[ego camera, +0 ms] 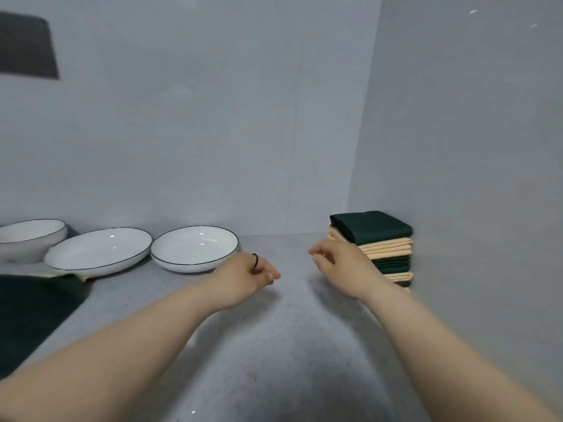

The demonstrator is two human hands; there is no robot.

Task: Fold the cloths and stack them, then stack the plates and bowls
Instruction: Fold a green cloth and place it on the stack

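Evidently nothing is held: left hand (243,276) and right hand (343,269) hang loosely curled over the table (274,345). The nearest bowl (195,248) is found just left of the left hand; the cloths (386,245) are stacked behind the right hand.

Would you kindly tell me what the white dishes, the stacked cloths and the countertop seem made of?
The white dishes look like glazed ceramic: glossy, with sharp glints and a thin dark rim. The stacked cloths seem matte woven fabric, perhaps cotton, given soft folded edges. The countertop looks like speckled grey stone or composite, with a dull finish.
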